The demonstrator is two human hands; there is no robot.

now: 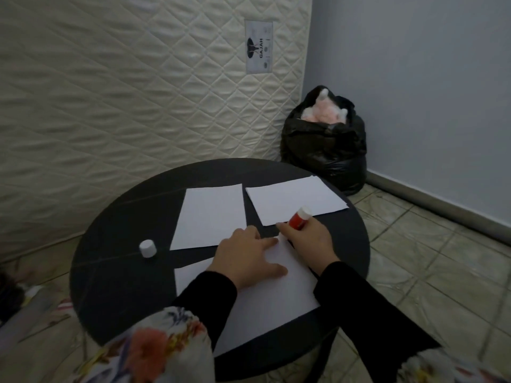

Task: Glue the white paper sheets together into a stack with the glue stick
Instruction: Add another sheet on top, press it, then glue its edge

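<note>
From the head camera we see our left hand [246,255] pressing flat, fingers spread, on the near white sheet [265,305]. Our right hand [308,241] grips the red glue stick [299,218] at that sheet's far edge. Two more sheets [210,217] lie farther back on the round black table [116,272], with the white cap [148,247] standing to the left.

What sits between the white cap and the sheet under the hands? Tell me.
In the head view, only bare dark tabletop separates the white cap from the near sheet; nothing else lies there.

A single head-worn view looks forward and down, close over the round table [116,272].
</note>
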